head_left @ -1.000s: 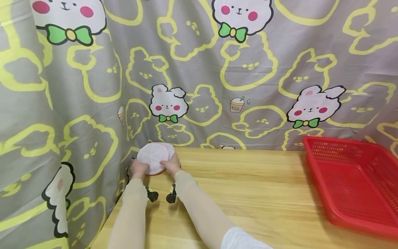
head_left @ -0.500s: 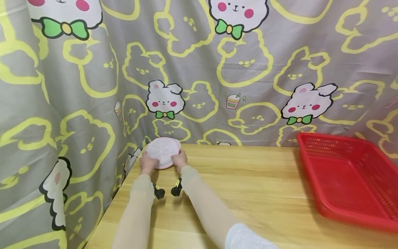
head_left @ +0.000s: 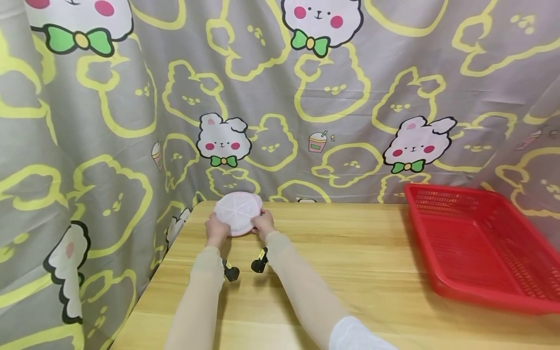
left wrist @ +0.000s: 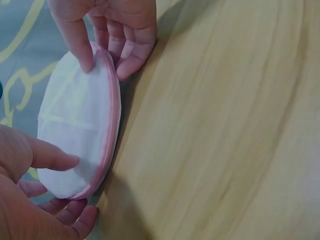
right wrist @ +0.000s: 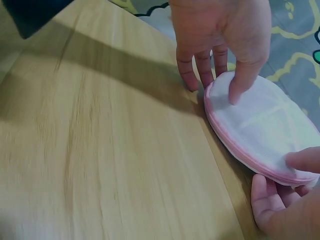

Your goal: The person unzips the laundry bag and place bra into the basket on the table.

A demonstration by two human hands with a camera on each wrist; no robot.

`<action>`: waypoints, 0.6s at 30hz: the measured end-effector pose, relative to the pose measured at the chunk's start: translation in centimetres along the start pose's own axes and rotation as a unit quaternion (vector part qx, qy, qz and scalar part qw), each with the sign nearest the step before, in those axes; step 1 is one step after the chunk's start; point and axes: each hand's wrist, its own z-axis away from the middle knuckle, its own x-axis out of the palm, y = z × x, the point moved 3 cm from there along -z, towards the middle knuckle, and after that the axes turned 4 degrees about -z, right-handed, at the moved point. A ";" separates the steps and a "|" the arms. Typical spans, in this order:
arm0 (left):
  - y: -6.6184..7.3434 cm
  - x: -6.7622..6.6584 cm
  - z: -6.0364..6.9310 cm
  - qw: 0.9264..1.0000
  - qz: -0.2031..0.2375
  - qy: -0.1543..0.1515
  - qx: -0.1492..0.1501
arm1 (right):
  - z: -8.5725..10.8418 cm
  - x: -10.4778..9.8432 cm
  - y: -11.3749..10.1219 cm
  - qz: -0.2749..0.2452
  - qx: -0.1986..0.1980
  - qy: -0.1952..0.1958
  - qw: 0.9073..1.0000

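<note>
A round white mesh laundry bag [head_left: 238, 213] with a pink zipper edge is held between both hands at the table's far left corner. My left hand [head_left: 217, 229] grips its left side, thumb on top and fingers at the edge and underneath. On the opposite side my right hand [head_left: 264, 223] pinches the rim the same way. In the left wrist view the bag [left wrist: 75, 125] is tilted, its pink zipper [left wrist: 111, 110] facing the near side. The right wrist view shows the bag's pale top [right wrist: 265, 120] with both thumbs on it. Its underside is hidden.
A red plastic basket [head_left: 430, 262] with perforated walls stands at the right of the wooden table [head_left: 332, 243]. A grey curtain [head_left: 271, 87] with yellow outlines and rabbit prints hangs along the back and left. A small black camera [head_left: 231, 272] sits at the left wrist.
Both hands have carried the bag to the right, away from the left curtain. The left hand has come further round its near left edge. The head view has shifted slightly.
</note>
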 end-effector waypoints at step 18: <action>1.6 2.5 2.4 0.997 0.040 -0.035 0.064 | 10.7 -7.5 -8.7 -0.040 0.083 -0.053 0.994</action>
